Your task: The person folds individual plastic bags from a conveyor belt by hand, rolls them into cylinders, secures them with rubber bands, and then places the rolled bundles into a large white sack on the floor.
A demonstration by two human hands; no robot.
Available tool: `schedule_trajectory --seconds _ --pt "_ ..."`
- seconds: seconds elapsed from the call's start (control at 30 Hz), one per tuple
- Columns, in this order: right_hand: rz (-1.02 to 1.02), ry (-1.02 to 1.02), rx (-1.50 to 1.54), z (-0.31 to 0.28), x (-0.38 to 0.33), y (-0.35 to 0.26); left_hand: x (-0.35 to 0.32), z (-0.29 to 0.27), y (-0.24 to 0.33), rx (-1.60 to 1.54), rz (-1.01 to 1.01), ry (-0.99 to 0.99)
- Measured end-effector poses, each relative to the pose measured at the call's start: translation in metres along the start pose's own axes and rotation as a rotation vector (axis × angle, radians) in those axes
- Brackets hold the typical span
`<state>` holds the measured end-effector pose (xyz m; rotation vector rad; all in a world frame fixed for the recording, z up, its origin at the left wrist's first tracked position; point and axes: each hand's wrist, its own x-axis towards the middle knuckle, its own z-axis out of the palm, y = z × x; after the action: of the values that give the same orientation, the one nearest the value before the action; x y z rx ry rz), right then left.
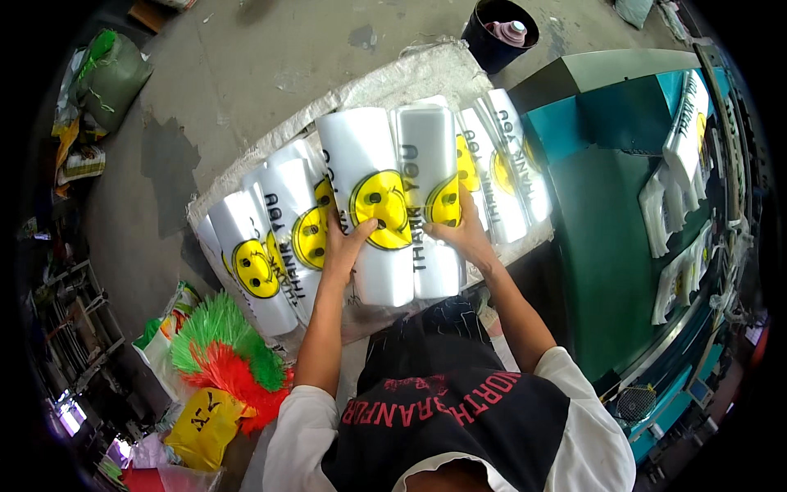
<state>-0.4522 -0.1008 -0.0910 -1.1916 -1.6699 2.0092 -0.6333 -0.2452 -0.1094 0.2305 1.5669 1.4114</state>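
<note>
In front of me are bundles of white plastic bags printed with yellow smiley faces and black lettering. My left hand [348,243] grips the left edge of one tall bag bundle [366,143], its thumb across the front and its other fingers partly hidden at the side. Directly beside it stands a second bag bundle [436,271]. My right hand [466,234] is closed around that one, thumb on the front and fingers along the right edge. More bag bundles lie fanned out to the left [254,225] and to the right [502,209], overlapping one another.
The bundles rest on a pale, plastic-wrapped stack [393,80]. On the right is a green machine table [602,246] with more white bags [684,131] along its far side. A black bucket [484,57] stands behind. Green and red plastic strands [225,340] and a yellow bag [202,426] lie at left.
</note>
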Motion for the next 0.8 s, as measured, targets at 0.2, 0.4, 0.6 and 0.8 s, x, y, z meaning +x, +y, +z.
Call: schedule_trajectory --seconds 0.2,0.4,0.6,0.8 --pt "0.179 -0.072 0.097 -0.013 0.009 0.015 0.014 0.007 0.008 0.033 -0.141 -0.052" --pt "0.333 -0.440 0.060 -0.047 0.017 0.000 0.009 0.001 0.008 -0.039 -0.254 -0.165" --pt "0.211 -0.142 0.233 -0.022 0.002 -0.004 0.009 0.012 0.012 -0.198 -0.208 -0.145" --pt "-0.024 0.104 -0.301 -0.110 -0.034 -0.054 -0.016 -0.001 -0.019 -0.820 -0.308 -0.372"
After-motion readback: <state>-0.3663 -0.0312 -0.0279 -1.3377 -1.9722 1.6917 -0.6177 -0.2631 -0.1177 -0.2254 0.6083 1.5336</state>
